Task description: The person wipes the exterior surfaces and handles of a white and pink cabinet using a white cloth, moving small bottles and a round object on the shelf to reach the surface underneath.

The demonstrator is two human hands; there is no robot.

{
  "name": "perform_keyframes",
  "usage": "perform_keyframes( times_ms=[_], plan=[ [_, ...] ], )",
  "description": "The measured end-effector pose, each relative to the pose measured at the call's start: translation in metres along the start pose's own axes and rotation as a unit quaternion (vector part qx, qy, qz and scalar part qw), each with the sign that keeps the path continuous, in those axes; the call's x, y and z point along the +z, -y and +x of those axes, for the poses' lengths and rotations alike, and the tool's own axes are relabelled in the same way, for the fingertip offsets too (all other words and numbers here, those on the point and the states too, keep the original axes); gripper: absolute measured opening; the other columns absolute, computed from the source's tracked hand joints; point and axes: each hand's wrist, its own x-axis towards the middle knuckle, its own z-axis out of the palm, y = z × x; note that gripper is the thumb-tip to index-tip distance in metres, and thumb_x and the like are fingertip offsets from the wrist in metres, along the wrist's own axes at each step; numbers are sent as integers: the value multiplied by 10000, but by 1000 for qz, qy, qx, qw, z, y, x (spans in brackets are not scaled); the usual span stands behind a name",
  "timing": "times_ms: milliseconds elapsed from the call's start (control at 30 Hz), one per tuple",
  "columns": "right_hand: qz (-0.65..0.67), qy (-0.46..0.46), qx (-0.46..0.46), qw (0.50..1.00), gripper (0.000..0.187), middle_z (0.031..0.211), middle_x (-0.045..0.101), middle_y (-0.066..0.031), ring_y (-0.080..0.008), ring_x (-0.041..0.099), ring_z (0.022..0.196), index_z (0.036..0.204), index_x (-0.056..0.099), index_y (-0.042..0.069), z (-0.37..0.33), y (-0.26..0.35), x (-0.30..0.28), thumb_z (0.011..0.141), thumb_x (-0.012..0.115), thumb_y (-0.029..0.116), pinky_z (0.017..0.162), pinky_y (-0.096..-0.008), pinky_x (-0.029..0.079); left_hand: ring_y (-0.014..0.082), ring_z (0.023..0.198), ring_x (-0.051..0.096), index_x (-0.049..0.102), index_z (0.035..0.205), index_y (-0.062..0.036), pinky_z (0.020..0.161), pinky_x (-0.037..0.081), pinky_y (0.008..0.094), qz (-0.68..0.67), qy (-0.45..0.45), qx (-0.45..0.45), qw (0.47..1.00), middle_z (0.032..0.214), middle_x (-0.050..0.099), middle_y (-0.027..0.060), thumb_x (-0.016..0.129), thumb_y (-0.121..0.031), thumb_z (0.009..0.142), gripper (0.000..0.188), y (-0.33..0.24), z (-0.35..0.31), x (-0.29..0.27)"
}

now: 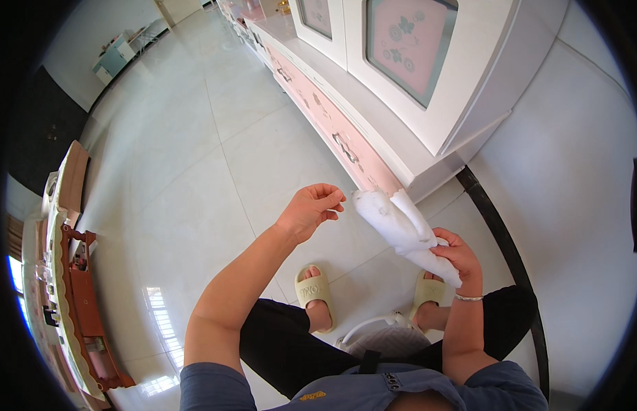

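My right hand [459,255] is closed around the lower end of a soft white roll that looks like cotton wadding [392,218]. The roll slants up and to the left, with a folded flap along its upper side and a ragged far end. Close to that far end is my left hand [314,211], its thumb and fingertips pinched together. A narrow gap seems to lie between those fingertips and the wadding. Whatever the pinch holds, if anything, is too small to make out.
A white cabinet [462,109] with a pink drawer [346,140] stands ahead on the right. Below my hands are my feet in pale yellow slippers [314,291], with a low seat [383,339] between my legs. Brown wooden furniture [92,301] lines the left, on glossy floor tiles [175,171].
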Motion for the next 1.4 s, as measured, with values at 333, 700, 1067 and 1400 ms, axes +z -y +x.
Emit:
perform_keyframes(
  times_ms=[333, 700, 1067, 1400],
  plan=[
    [-19, 12, 17, 1000, 287, 968, 598, -35, -108, 572, 864, 1072, 559, 19, 0, 0, 5, 785, 576, 12, 770, -232, 455, 90, 723, 520, 577, 912, -47, 636, 444, 239, 201, 24, 115, 972, 828, 570, 24, 618, -93, 806, 123, 6, -2, 14],
    [-41, 13, -4, 999, 287, 938, 610, -32, -103, 579, 826, 1066, 563, 37, 1, 5, 13, 781, 590, 31, 740, -236, 466, 97, 654, 538, 593, 888, 12, 587, 446, 227, 227, -52, 140, 962, 742, 582, 48, 584, -108, 833, 132, -1, -1, 3],
    [-15, 52, -5, 999, 282, 949, 614, -28, -111, 586, 849, 1052, 572, 33, 1, 5, 19, 773, 611, 29, 765, -238, 466, 102, 791, 525, 636, 945, -57, 672, 437, 232, 355, 67, 213, 908, 907, 550, 15, 630, -55, 792, 153, 5, -13, 30],
    [-62, 122, -38, 990, 228, 933, 612, -20, -96, 570, 838, 1007, 597, 28, 1, 3, 19, 784, 629, 65, 768, -233, 451, 104, 754, 503, 614, 893, -68, 634, 428, 249, 441, 116, 275, 846, 876, 518, 10, 641, -81, 790, 107, 15, -13, 29]
  ],
)
